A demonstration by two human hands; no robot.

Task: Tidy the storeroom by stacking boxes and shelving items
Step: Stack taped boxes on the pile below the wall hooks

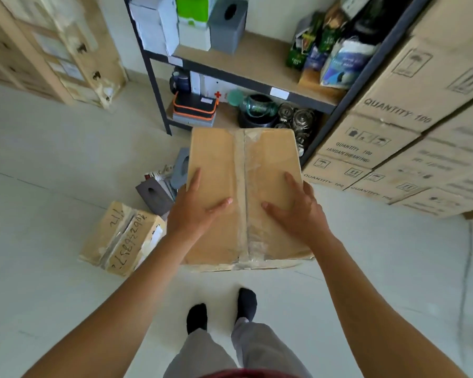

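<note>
Taped box before shelf rack; smaller box left.

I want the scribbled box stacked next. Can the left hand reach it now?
Probably not yet: the left hand, with the right hand, is busy on the big taped box. The scribbled box lies uncovered on the floor to its left, so once freed the way looks open.
</note>
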